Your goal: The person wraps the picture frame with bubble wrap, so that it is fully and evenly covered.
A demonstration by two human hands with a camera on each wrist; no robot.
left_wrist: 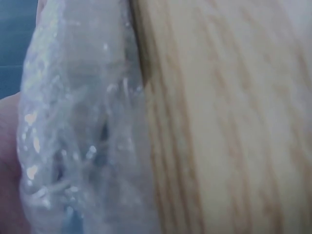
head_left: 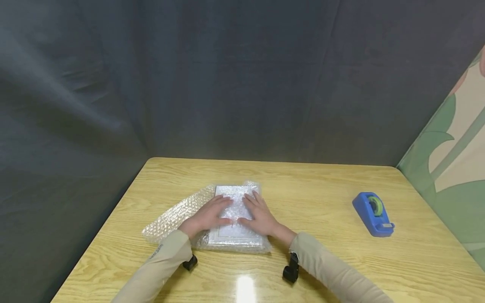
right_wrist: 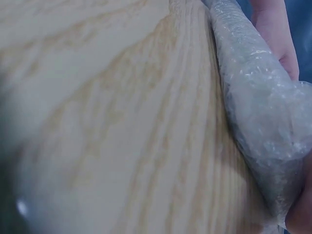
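Honestly looks like the smoothing step, left hand [head_left: 207,213] and right hand [head_left: 261,217] resting loose-fingered atop the package [head_left: 236,238] on the table [head_left: 310,202], so next probably calls for folding the flap [head_left: 176,215] over.

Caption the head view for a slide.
Left hand and right hand rest on a flat, pale rectangular object in clear bubble wrap; blue tape dispenser apart on yellow woodgrain table.

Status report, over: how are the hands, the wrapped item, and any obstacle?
Left hand and right hand resting on wrapped item. Item flat on table. Tape dispenser apart; no obstruction seen.
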